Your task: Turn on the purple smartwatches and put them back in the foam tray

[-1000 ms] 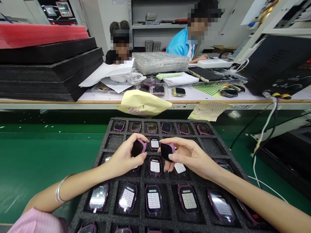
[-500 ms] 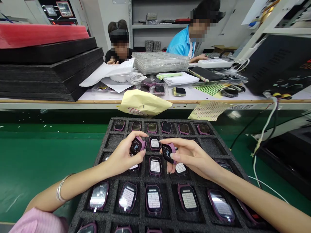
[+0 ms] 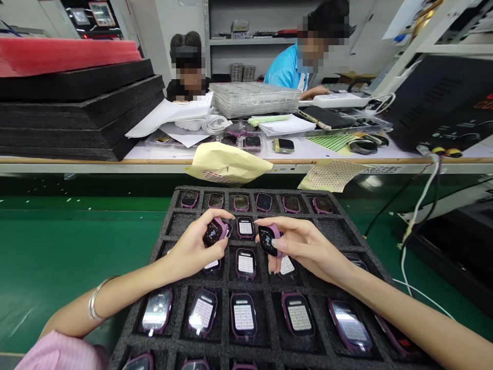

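Note:
My left hand [image 3: 202,239] grips a purple-cased smartwatch [image 3: 213,233] between thumb and fingers, its dark screen tilted toward me. A second purple smartwatch [image 3: 266,240] is pinched in my right hand [image 3: 302,244], with the thumb over its screen edge. Both watch bodies have no straps and show a small bluish figure. They are held above a black foam tray [image 3: 265,288] divided into square compartments. Between my hands lies a watch with a lit white grid screen [image 3: 245,226]. More such watches rest in the nearer rows; the far row has dark screens [image 3: 264,202].
Stacked black foam trays [image 3: 77,113] with pink foam on top stand at left. Across the bench are clear plastic trays [image 3: 254,97], papers, cables and a black device [image 3: 442,103]. A yellow sheet [image 3: 229,162] overhangs the bench edge. Two people sit beyond.
My right hand has shifted slightly right with its watch. The left hand's watch has turned a little and moved slightly left. Both hands keep their hold.

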Motion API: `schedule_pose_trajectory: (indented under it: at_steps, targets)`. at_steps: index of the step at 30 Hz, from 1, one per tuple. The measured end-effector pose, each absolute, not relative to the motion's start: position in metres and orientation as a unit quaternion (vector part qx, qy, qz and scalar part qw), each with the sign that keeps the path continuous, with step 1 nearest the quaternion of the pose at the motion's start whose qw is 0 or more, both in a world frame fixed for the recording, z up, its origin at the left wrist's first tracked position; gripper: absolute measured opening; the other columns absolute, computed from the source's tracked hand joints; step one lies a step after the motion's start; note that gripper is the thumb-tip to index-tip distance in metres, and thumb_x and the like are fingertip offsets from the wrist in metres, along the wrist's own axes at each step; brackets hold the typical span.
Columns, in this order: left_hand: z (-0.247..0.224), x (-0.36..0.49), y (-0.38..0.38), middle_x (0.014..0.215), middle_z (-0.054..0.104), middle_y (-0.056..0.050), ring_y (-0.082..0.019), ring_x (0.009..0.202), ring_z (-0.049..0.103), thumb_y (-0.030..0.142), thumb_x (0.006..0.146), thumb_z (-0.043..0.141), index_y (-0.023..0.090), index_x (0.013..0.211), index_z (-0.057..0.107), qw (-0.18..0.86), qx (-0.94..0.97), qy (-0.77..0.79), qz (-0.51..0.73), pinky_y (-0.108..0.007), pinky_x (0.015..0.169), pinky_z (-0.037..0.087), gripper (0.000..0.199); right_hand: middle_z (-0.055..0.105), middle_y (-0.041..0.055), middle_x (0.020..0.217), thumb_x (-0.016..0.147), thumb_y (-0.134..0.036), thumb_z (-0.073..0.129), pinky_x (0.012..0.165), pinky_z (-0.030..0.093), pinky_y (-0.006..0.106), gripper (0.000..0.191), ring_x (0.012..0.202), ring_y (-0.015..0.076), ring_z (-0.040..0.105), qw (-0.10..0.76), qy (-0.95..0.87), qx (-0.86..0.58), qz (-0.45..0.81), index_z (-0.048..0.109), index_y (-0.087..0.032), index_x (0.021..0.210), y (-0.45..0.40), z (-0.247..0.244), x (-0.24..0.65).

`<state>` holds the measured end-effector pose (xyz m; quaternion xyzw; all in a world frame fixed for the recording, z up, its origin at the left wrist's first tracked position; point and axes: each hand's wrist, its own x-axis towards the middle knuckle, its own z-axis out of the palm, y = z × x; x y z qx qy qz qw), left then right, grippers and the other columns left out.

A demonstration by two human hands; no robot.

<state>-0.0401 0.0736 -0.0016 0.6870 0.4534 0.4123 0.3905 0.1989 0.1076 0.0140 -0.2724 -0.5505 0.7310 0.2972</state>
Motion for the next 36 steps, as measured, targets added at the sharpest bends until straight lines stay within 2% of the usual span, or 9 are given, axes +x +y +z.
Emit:
schedule_pose_trajectory:
  at_steps: [5, 10, 15, 22, 29, 32, 36]
  targets:
    - [-0.001, -0.042, 0.073, 0.085, 0.054, 0.001, -0.014, 0.077, 0.051, 0.008, 0.077, 0.054, 0.020, 0.109, 0.054, 0.387, 0.687, 0.447, 0.424, -0.024, 0.074, 0.041, 0.034, 0.070, 0.0077, 0.070, 0.084, -0.023, 0.071, 0.056, 0.057, 0.027, 0.037, 0.058, 0.0189, 0.069, 0.301, -0.557, -0.268, 0.726, 0.063, -0.012, 0.118, 0.107, 0.014, 0.200]
    - [0.000, -0.043, 0.073, 0.084, 0.053, 0.001, -0.014, 0.077, 0.051, 0.009, 0.078, 0.054, 0.020, 0.109, 0.053, 0.384, 0.685, 0.446, 0.430, -0.024, 0.073, 0.041, 0.033, 0.070, 0.0075, 0.075, 0.083, -0.022, 0.072, 0.056, 0.057, 0.027, 0.036, 0.057, 0.0185, 0.068, 0.307, -0.555, -0.269, 0.725, 0.064, -0.014, 0.118, 0.107, 0.013, 0.202]
    - [-0.001, -0.043, 0.073, 0.085, 0.052, 0.001, -0.014, 0.078, 0.050, 0.008, 0.078, 0.054, 0.020, 0.110, 0.053, 0.385, 0.687, 0.443, 0.429, -0.024, 0.072, 0.039, 0.034, 0.070, 0.0063, 0.072, 0.084, -0.021, 0.071, 0.056, 0.057, 0.027, 0.036, 0.058, 0.0183, 0.069, 0.312, -0.554, -0.263, 0.725, 0.064, -0.015, 0.119, 0.108, 0.013, 0.202]
    - [-0.001, -0.045, 0.070, 0.081, 0.048, 0.003, -0.012, 0.073, 0.046, 0.004, 0.078, 0.053, 0.022, 0.108, 0.052, 0.393, 0.685, 0.429, 0.439, -0.023, 0.069, 0.037, 0.035, 0.071, 0.0075, 0.075, 0.084, -0.022, 0.072, 0.054, 0.057, 0.026, 0.034, 0.058, 0.0188, 0.069, 0.315, -0.559, -0.247, 0.726, 0.066, -0.017, 0.117, 0.108, 0.015, 0.206]
    - [0.000, -0.045, 0.068, 0.078, 0.048, 0.003, -0.012, 0.071, 0.046, 0.008, 0.081, 0.056, 0.022, 0.114, 0.050, 0.404, 0.658, 0.441, 0.458, -0.023, 0.066, 0.038, 0.036, 0.071, 0.0082, 0.083, 0.084, -0.021, 0.071, 0.055, 0.058, 0.029, 0.034, 0.060, 0.0203, 0.069, 0.317, -0.557, -0.236, 0.731, 0.064, -0.017, 0.118, 0.106, 0.020, 0.207]
    - [0.000, -0.041, 0.072, 0.086, 0.052, 0.001, -0.013, 0.079, 0.050, 0.013, 0.081, 0.060, 0.021, 0.113, 0.051, 0.460, 0.626, 0.441, 0.448, -0.024, 0.073, 0.041, 0.034, 0.070, 0.0095, 0.086, 0.087, -0.022, 0.067, 0.060, 0.059, 0.030, 0.039, 0.064, 0.0214, 0.071, 0.288, -0.548, -0.260, 0.741, 0.058, -0.014, 0.124, 0.106, 0.019, 0.203]
    - [-0.002, -0.036, 0.076, 0.094, 0.057, -0.002, -0.016, 0.084, 0.056, 0.016, 0.073, 0.068, 0.019, 0.121, 0.045, 0.621, 0.535, 0.381, 0.428, -0.028, 0.073, 0.048, 0.054, 0.065, 0.0135, 0.108, 0.088, -0.023, 0.063, 0.065, 0.060, 0.033, 0.041, 0.076, 0.0247, 0.072, 0.251, -0.525, -0.266, 0.769, 0.050, -0.014, 0.126, 0.106, 0.016, 0.197]
